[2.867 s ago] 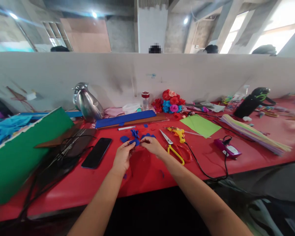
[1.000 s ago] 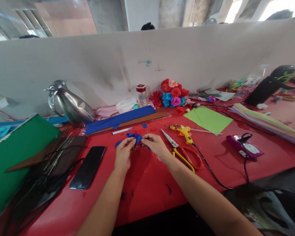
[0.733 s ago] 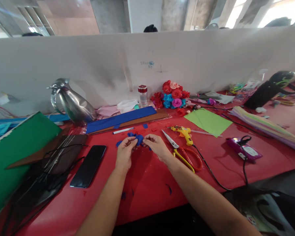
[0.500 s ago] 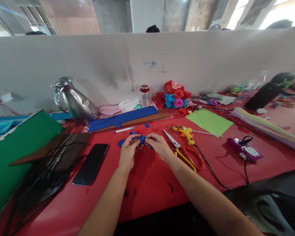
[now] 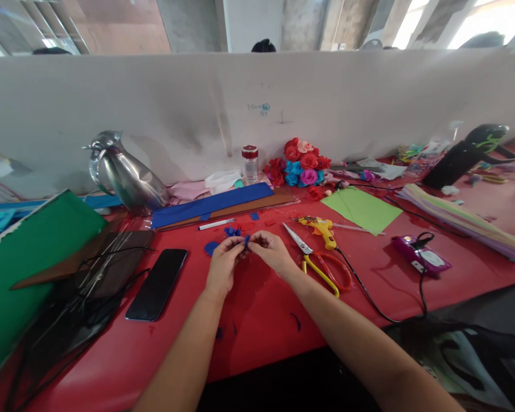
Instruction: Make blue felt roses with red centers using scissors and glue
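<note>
Between my two hands is a small piece of blue crepe paper (image 5: 246, 241), mostly covered by the fingers. My left hand (image 5: 224, 260) pinches it from the left, and my right hand (image 5: 271, 252) pinches it from the right. Just behind the hands lies a bunch of blue paper bits (image 5: 232, 231). A rounded blue paper piece (image 5: 211, 248) rests beside the left fingers. To the right of my right hand lie scissors (image 5: 311, 257) with one yellow and one red handle, and a yellow glue gun (image 5: 324, 232).
A black phone (image 5: 157, 285) lies left of my arms. Behind are a white pen (image 5: 217, 224), a blue paper strip (image 5: 214, 205), a steel jug (image 5: 126, 174), a glass jar (image 5: 249, 165) and paper flowers (image 5: 304, 163). Green paper (image 5: 363, 209) and a purple corded box (image 5: 420, 256) are at right.
The blue paper between my fingers now looks narrower, and less of it shows. My hands stay close together, and the whole view has shifted slightly.
</note>
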The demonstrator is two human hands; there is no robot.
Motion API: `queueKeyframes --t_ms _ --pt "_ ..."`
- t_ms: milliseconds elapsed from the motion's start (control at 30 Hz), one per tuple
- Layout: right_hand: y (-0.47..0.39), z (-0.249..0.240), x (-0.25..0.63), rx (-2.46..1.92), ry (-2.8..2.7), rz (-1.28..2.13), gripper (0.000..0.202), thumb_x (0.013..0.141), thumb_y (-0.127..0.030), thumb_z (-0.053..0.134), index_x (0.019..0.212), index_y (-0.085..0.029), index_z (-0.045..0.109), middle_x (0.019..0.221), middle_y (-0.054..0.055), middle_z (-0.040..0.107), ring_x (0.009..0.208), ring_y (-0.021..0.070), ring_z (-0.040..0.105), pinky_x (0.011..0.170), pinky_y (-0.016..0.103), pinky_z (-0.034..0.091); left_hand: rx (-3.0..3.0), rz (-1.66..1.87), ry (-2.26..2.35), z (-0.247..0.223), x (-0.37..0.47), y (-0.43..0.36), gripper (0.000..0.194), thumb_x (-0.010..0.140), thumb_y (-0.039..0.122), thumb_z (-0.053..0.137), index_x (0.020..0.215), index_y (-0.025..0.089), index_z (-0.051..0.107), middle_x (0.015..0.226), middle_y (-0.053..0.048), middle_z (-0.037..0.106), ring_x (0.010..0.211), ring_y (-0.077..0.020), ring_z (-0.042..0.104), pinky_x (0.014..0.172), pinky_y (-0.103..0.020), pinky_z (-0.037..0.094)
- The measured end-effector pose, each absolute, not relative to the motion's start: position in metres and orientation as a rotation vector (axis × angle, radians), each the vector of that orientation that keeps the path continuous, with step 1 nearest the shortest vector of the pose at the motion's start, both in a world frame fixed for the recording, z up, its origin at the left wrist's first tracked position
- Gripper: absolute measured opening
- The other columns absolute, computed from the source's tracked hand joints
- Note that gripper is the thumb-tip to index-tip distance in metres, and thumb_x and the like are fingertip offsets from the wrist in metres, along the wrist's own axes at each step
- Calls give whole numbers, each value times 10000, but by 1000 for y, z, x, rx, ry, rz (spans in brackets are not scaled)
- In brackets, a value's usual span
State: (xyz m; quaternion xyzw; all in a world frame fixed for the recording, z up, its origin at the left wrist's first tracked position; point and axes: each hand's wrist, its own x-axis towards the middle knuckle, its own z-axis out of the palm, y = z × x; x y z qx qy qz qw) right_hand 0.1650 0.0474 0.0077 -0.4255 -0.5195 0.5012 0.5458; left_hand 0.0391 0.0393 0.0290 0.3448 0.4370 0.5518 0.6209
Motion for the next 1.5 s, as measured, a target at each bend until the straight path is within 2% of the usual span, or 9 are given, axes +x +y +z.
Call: queueKeyframes --t_ms 167,533,800,900,1133,1267,1400,1433,1500 --pt "47 5 165 -1063 -1322 1052 102 687 -309 602 711 -215 568 663 -33 594 621 125 546 620 261 440 805 1261 992 31 40 37 227 524 291 798 664 160 675 625 12 623 569 -94 542 544 -206 403" --pt "49 5 169 -1157 -1357 972 127 699 -341 594 705 -215 573 643 -28 588 588 125 520 592 257 420 701 1222 1083 29 39 40 210 475 253 771 629 146 678 519 7 603 487 -116 558 518 -239 450" --pt "47 11 169 -1093 -1308 1037 110 690 -328 581 680 -219 574 640 -33 574 598 122 510 583 245 408 809 1232 1101 28 39 40 306 473 320 816 701 153 700 656 -14 669 560 -117 583 572 -246 450" --pt "46 12 169 -1077 -1321 1050 137 688 -351 612 690 -217 584 642 -33 580 589 119 501 574 244 400 907 1269 1115 28 38 40 313 493 357 819 699 153 702 654 -8 660 564 -110 560 578 -241 434" --pt "52 9 175 -1267 -1118 1105 57 663 -259 576 641 -207 583 531 -48 550 492 112 498 476 230 367 867 1429 1130 32 35 42 272 540 327 800 717 169 667 629 27 633 559 -102 563 606 -238 437" --pt "58 8 177 -1259 -893 1214 42 666 -212 573 700 -192 587 660 4 642 547 135 598 508 250 456 828 1667 1279 35 26 48 237 553 302 778 716 170 667 601 37 609 541 -86 525 545 -213 383" --pt "61 6 177 -1206 -718 1139 366 628 -154 598 990 -214 587 961 34 656 711 148 652 620 271 524 803 1680 1322 35 21 49 237 538 304 772 710 172 676 595 37 599 529 -88 495 532 -222 369" --pt "60 7 177 -1203 -708 1090 398 622 -154 610 1013 -222 584 988 31 646 714 142 642 619 267 520 828 1675 1327 34 22 48 235 548 309 767 720 175 679 604 36 600 537 -93 494 542 -228 377" --pt "57 10 177 -1207 -779 1018 305 648 -196 612 952 -218 609 910 18 646 680 131 608 597 255 495 924 1661 1341 32 25 46 222 577 316 756 741 183 687 635 27 609 571 -108 504 582 -242 400"
